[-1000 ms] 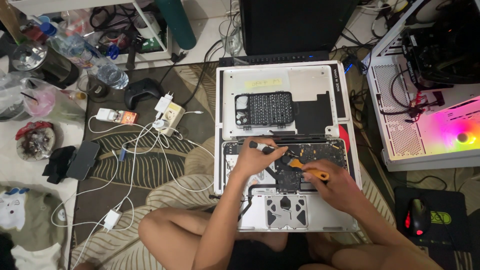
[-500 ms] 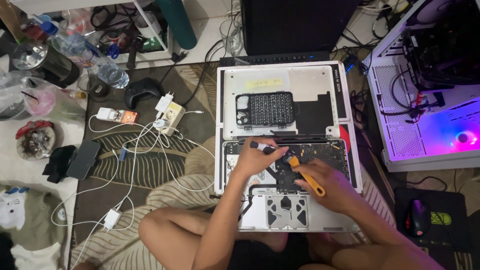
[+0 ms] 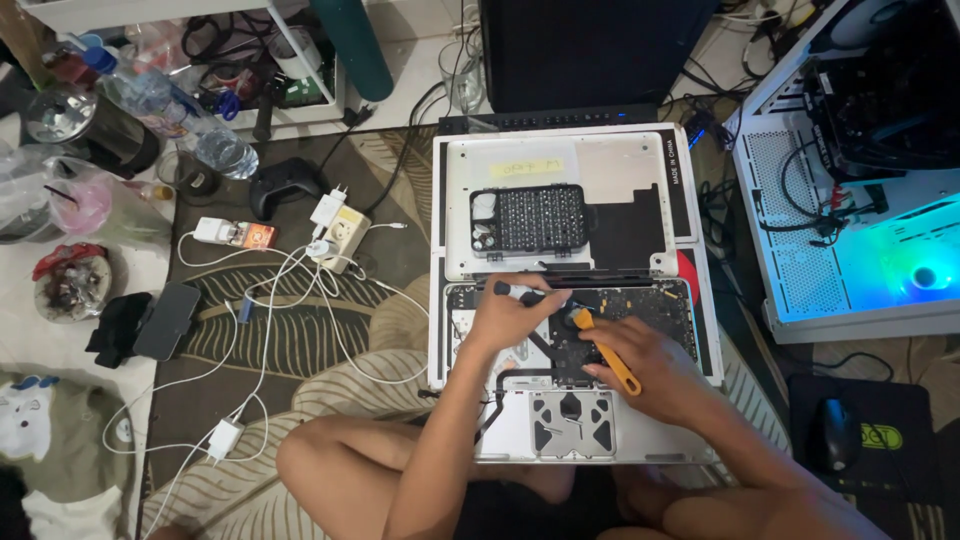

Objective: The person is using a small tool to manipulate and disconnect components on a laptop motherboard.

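While closed: right grip (image 3: 640, 365), orange tool (image 3: 606, 352).

Pale yellow rectangular sticky label (image 3: 526, 167) near the top of the silver laptop bottom cover, small orange-and-white flat box (image 3: 234, 234) on the rug beside a white power strip, dark unlit rectangular monitor screen (image 3: 590, 50) upright behind the laptop

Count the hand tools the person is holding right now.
2. A dark-handled screwdriver in the left hand, over the open laptop's board. An orange pry tool in the right hand, tip near the board's middle. Others may be hidden under the hands.
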